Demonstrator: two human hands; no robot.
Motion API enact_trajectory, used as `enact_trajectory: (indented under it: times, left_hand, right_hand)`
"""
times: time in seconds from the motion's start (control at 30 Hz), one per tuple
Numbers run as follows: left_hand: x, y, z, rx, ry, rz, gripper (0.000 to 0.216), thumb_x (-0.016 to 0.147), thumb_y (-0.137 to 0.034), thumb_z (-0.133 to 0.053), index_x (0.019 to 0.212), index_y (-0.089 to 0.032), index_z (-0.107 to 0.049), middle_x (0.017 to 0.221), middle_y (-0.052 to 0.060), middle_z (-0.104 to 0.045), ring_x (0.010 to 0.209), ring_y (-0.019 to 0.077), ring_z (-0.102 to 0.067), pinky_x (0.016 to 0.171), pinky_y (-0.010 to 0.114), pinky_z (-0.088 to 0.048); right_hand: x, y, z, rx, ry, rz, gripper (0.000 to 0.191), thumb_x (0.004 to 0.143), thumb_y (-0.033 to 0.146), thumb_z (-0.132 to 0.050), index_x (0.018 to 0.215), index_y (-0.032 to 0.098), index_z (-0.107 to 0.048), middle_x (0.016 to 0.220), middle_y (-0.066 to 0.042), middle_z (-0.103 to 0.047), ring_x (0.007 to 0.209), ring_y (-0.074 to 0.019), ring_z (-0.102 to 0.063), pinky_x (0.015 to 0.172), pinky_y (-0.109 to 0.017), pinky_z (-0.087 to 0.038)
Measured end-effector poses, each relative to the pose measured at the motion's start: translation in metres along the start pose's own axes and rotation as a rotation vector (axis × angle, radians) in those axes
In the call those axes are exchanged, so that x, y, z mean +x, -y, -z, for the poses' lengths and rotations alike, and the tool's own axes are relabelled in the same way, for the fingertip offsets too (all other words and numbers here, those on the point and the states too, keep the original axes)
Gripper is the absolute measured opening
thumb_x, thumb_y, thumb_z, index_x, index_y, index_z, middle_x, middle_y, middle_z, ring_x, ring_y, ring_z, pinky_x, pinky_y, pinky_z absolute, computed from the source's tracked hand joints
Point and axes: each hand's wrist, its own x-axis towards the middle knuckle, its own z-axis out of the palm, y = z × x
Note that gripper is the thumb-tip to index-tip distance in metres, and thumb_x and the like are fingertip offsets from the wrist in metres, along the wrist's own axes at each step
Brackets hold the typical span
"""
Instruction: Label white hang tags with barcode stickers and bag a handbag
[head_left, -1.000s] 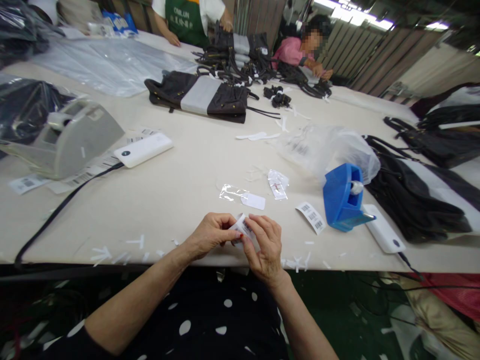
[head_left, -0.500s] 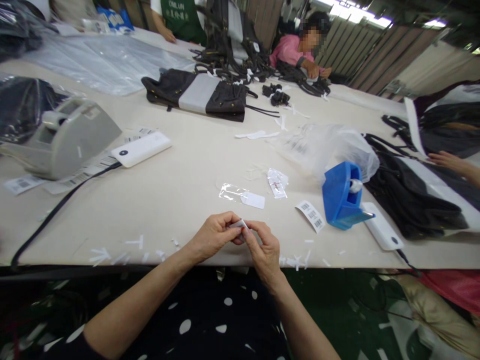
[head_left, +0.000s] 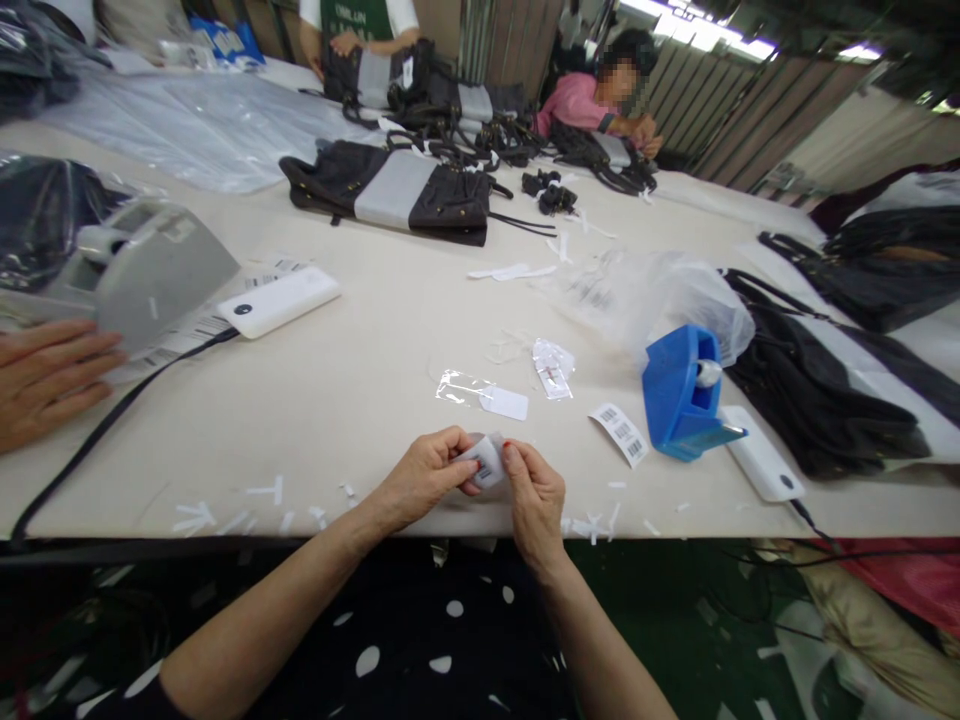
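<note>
Near the table's front edge, my left hand (head_left: 427, 470) pinches a small white barcode label (head_left: 487, 466) between thumb and fingers. My right hand (head_left: 536, 495) has thumb and forefinger closed on the label's right edge, its other fingers curled. Just beyond my hands lies a white hang tag (head_left: 504, 403), beside a clear plastic strip (head_left: 461, 387). A small shiny clear packet (head_left: 553, 370) rests behind them. To the right of my right hand, a strip of barcode stickers (head_left: 619, 434) lies on the table.
A blue tape dispenser (head_left: 679, 395) and white device (head_left: 765, 455) stand right, near black-and-grey bags (head_left: 817, 385). At left are a grey dispenser (head_left: 161, 275), white device (head_left: 285, 302) and another person's hand (head_left: 56, 380). A folded bag (head_left: 390, 188) lies behind; co-workers stand beyond.
The label has turned so its barcode shows, and my right hand has shifted slightly right. Another person's hand has come in at left; one at right has gone. Bags at the back were lowered.
</note>
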Motion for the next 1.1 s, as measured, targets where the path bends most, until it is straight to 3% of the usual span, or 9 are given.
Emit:
enact_trajectory:
  times: [0.1,0.27,0.4,0.47,0.53,0.6,0.7,0.93,1.1]
  left_hand:
    - [-0.002,-0.003,0.008,0.030,-0.020,0.036,0.022,0.069,-0.031,-0.062,0.073,-0.013,-0.049,0.064,-0.002,-0.057,0.050,0.0082,-0.054,0.052,0.021,-0.041]
    - [-0.001,0.005,0.031,0.432,-0.151,0.088,0.020,0.072,-0.032,-0.057,0.083,-0.015,-0.053,0.062,-0.001,-0.056,0.049,0.0114,-0.050,0.049,0.023,-0.039]
    - [-0.008,0.005,0.037,1.018,-0.399,-0.221,0.033,0.072,-0.026,-0.058,0.104,-0.019,-0.058,0.102,0.010,-0.059,0.094,0.0256,-0.054,0.079,0.038,-0.043]
    - [-0.014,-0.003,0.033,1.074,-0.484,-0.350,0.029,0.075,-0.025,-0.055,0.103,-0.019,-0.060,0.112,0.012,-0.056,0.107,0.0290,-0.046,0.088,0.042,-0.038]
    - [-0.019,-0.014,0.023,0.893,-0.402,-0.314,0.021,0.078,-0.028,-0.052,0.093,-0.018,-0.064,0.099,0.010,-0.061,0.097,0.0257,-0.051,0.081,0.037,-0.041]
    - [-0.022,-0.025,0.012,0.530,-0.165,-0.126,0.022,0.078,-0.035,-0.053,0.081,-0.016,-0.064,0.077,0.005,-0.062,0.074,0.0183,-0.054,0.064,0.028,-0.042]
    - [-0.021,-0.034,-0.003,0.035,0.119,0.125,0.030,0.072,-0.043,-0.058,0.068,-0.013,-0.059,0.056,0.000,-0.053,0.050,0.0092,-0.043,0.046,0.021,-0.031]
    - [-0.008,-0.032,-0.016,-0.300,0.244,0.333,0.024,0.056,-0.029,-0.071,0.060,-0.012,-0.056,0.047,-0.003,-0.048,0.041,0.0057,-0.039,0.041,0.020,-0.024]
    - [-0.007,-0.032,-0.017,-0.340,0.191,0.378,0.012,0.052,-0.017,-0.067,0.056,-0.012,-0.056,0.045,-0.003,-0.049,0.040,0.0066,-0.042,0.041,0.019,-0.027]
  right_hand:
    - [0.007,-0.003,0.006,-0.039,-0.168,0.183,0.019,0.087,0.030,-0.048,0.091,0.019,-0.062,0.090,-0.005,-0.062,0.086,-0.0170,-0.058,0.078,-0.033,-0.047]
    - [0.019,0.000,0.026,-0.278,-0.110,0.702,0.025,0.081,0.034,-0.059,0.103,0.024,-0.055,0.094,-0.006,-0.060,0.092,-0.0214,-0.056,0.083,-0.042,-0.043]
    - [0.021,0.013,0.039,-0.493,-0.078,0.920,0.031,0.077,0.042,-0.062,0.102,0.027,-0.051,0.089,-0.004,-0.062,0.088,-0.0220,-0.057,0.084,-0.043,-0.040]
    - [0.020,0.018,0.041,-0.535,-0.076,0.954,0.032,0.077,0.045,-0.060,0.101,0.027,-0.049,0.089,-0.004,-0.063,0.087,-0.0217,-0.058,0.084,-0.043,-0.040]
    - [0.019,0.020,0.041,-0.541,-0.071,0.968,0.033,0.077,0.047,-0.059,0.101,0.028,-0.048,0.089,-0.003,-0.063,0.087,-0.0216,-0.058,0.084,-0.043,-0.040]
    - [0.019,0.021,0.039,-0.535,-0.067,0.976,0.032,0.077,0.048,-0.058,0.101,0.028,-0.048,0.089,-0.003,-0.063,0.086,-0.0213,-0.059,0.084,-0.042,-0.041]
    - [0.018,0.021,0.036,-0.527,-0.043,0.979,0.033,0.077,0.047,-0.058,0.102,0.027,-0.047,0.087,-0.004,-0.063,0.085,-0.0213,-0.059,0.083,-0.042,-0.041]
    - [0.013,0.014,0.031,-0.436,0.004,0.919,0.040,0.077,0.049,-0.057,0.107,0.025,-0.046,0.086,-0.005,-0.064,0.085,-0.0233,-0.059,0.081,-0.044,-0.041]
    - [0.012,0.007,0.027,-0.390,0.020,0.885,0.047,0.075,0.052,-0.058,0.111,0.024,-0.045,0.089,-0.007,-0.063,0.087,-0.0244,-0.057,0.080,-0.044,-0.042]
